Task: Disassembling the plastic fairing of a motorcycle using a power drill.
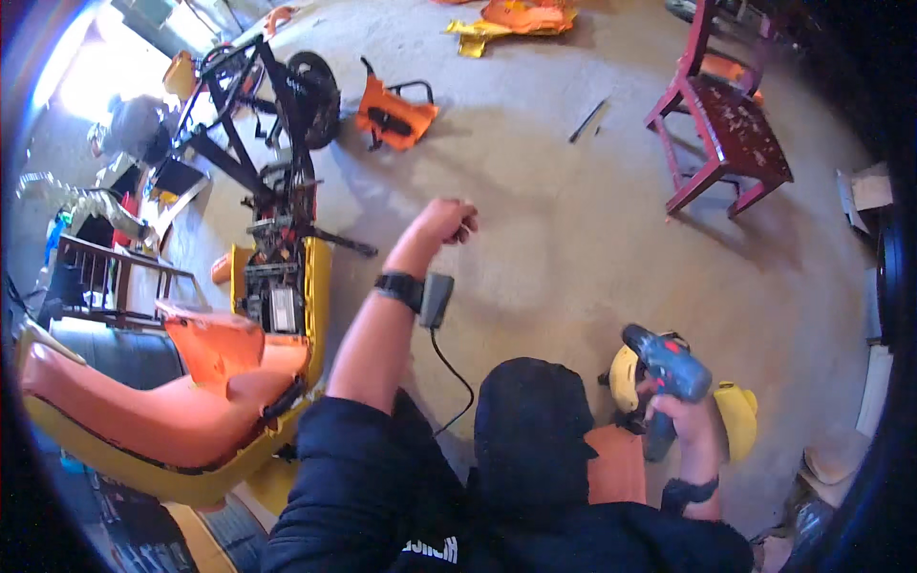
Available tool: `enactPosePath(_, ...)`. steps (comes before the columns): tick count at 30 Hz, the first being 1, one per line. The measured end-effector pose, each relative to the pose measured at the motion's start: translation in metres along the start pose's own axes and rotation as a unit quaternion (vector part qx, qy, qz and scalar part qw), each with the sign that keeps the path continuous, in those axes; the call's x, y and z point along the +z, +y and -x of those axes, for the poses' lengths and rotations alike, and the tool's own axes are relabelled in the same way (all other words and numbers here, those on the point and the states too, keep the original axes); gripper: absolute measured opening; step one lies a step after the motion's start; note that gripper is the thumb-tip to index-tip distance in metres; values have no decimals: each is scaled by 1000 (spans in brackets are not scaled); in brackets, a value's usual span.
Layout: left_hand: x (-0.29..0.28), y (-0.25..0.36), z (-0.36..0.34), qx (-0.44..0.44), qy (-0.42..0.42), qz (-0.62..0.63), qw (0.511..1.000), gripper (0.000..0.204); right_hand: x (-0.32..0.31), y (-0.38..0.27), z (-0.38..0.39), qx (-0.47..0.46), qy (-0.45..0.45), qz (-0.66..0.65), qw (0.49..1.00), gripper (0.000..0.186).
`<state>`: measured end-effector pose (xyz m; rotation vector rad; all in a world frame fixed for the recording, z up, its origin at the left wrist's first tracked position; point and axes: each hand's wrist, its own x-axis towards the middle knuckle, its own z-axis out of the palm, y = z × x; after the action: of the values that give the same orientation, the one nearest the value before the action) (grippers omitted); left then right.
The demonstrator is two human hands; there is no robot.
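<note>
My right hand point(667, 401) grips the handle of a blue-grey cordless drill point(680, 371), held low at the right over yellow plastic parts. A rounded yellow part point(626, 378) lies just behind the drill, and another yellow piece point(736, 420) lies right of my forearm. My left hand point(449, 222) reaches forward above the floor with its fingers curled in; whether something small is inside is hidden. To its left stands a partly stripped scooter point(285, 229) with a bare black frame, a rear wheel point(313, 100) and orange and yellow body panels point(162, 411).
An orange panel with a black bar point(396, 115) lies on the floor ahead. Orange and yellow panels point(516, 24) lie farther off. A worn red chair point(735, 119) stands at the far right, and a thin dark rod point(587, 121) lies before it. Boxes point(869, 191) line the right edge.
</note>
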<state>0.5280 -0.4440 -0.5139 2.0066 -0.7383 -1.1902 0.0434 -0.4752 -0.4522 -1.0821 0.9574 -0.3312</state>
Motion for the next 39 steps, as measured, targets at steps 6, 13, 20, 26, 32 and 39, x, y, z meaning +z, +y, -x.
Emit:
enactPosePath(6,-95,177,1,211,16,-112,971,23,-49,-29,24,15,72,20,997,46)
enactPosePath(13,-116,165,-85,90,-93,222,966,23,13,-106,-80,-61,92,-41,993,48)
enactPosePath(20,-68,122,-249,-70,-155,218,961,16,60,-214,-182,-16,98,-15,995,49)
enactPosePath(26,-27,171,-326,77,-260,-8,963,32,65,-266,-177,2,183,-102,978,41)
enactPosePath(32,42,163,-421,-37,-217,-95,971,27,-23,-250,-118,-2,314,-88,945,41)
enactPosePath(39,160,132,-475,-24,-200,-174,964,31,-94,-45,-36,7,534,-85,841,26)
